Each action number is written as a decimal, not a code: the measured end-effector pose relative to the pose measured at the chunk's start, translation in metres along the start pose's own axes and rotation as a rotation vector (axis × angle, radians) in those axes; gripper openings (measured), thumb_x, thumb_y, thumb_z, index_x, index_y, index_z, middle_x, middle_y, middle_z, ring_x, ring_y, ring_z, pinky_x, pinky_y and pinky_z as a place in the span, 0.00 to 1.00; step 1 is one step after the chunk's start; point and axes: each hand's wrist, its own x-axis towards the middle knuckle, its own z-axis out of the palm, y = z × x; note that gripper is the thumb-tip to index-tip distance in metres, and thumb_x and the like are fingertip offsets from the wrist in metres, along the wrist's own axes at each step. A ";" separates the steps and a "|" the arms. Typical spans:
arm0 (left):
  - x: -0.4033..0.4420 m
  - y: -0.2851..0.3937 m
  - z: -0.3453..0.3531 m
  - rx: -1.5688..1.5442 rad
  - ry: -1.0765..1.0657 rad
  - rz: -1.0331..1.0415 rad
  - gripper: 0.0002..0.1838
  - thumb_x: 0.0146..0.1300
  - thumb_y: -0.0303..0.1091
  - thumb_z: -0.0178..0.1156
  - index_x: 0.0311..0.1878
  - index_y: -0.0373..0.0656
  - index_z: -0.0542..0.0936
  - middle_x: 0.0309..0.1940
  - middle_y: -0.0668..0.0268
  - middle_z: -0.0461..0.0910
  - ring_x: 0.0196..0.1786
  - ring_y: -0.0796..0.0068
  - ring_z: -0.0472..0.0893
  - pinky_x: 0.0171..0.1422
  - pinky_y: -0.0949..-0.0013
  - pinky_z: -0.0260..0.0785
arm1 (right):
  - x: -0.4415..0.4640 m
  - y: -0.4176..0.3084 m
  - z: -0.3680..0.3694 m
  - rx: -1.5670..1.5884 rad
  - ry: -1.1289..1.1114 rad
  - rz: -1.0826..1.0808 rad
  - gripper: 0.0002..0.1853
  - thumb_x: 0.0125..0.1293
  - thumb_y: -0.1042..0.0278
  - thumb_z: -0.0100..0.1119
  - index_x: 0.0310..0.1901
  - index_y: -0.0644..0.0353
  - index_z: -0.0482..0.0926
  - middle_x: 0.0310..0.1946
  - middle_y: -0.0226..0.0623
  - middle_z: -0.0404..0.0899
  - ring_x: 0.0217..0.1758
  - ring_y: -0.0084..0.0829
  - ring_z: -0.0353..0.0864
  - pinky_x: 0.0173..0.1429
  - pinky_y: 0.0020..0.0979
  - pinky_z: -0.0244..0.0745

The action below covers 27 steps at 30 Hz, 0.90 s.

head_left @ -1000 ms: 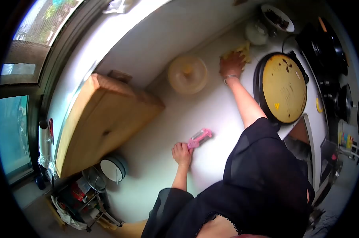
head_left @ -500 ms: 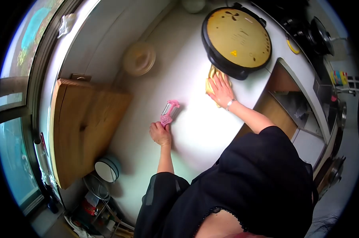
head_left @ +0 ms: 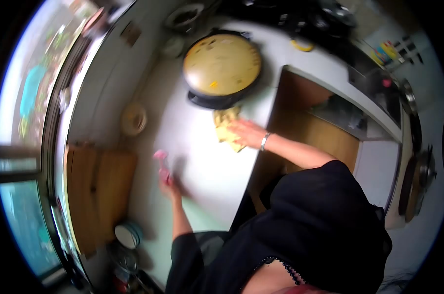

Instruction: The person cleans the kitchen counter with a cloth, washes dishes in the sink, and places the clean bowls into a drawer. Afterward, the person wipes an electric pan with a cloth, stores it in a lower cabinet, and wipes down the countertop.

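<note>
My left hand (head_left: pixel 170 189) is closed round the handle of a pink peeler (head_left: pixel 163 166), holding it above the white countertop (head_left: pixel 202 186). The peeler is blurred, with its head pointing away from me. My right hand (head_left: pixel 247 133), a silver bracelet at its wrist, presses on a crumpled yellow cloth (head_left: pixel 225 125) near the counter's front edge. Part of the cloth is hidden under the fingers. Just beyond it stands a round electric griddle (head_left: pixel 222 63) with a yellowish top and a black rim and handle.
A wooden cutting board (head_left: pixel 99 191) leans by the window at left, with a round bowl-like dish (head_left: pixel 134 119) and a stack of pale plates (head_left: pixel 128 236) near it. An open cabinet space (head_left: pixel 325 132) lies right of the counter edge. Black pans (head_left: pixel 332 17) sit at the back.
The view has swung, shifting the scene leftward. My right hand and the yellow cloth have come away from the griddle toward the counter's front edge. The peeler stays in my left hand.
</note>
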 end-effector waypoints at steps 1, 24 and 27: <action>-0.004 0.041 -0.003 -0.011 0.013 -0.126 0.12 0.55 0.32 0.49 0.41 0.38 0.73 0.33 0.62 0.75 0.34 0.69 0.73 0.40 0.68 0.65 | -0.022 0.008 -0.010 0.174 0.073 -0.029 0.26 0.56 0.53 0.48 0.55 0.53 0.62 0.57 0.43 0.57 0.55 0.42 0.62 0.56 0.38 0.61; -0.312 0.667 0.319 -0.616 -1.500 0.824 0.21 0.48 0.24 0.57 0.46 0.39 0.65 0.36 0.54 0.68 0.36 0.54 0.71 0.38 0.63 0.66 | -0.535 0.235 -0.170 1.307 0.912 0.674 0.10 0.56 0.73 0.53 0.41 0.64 0.72 0.32 0.32 0.75 0.34 0.23 0.75 0.40 0.25 0.72; -0.310 0.697 0.357 -0.610 -1.459 0.916 0.21 0.47 0.24 0.57 0.46 0.39 0.65 0.36 0.54 0.68 0.36 0.54 0.71 0.38 0.62 0.66 | -0.542 0.266 -0.205 1.577 0.977 0.632 0.09 0.57 0.74 0.53 0.40 0.64 0.72 0.33 0.34 0.76 0.37 0.26 0.76 0.39 0.27 0.75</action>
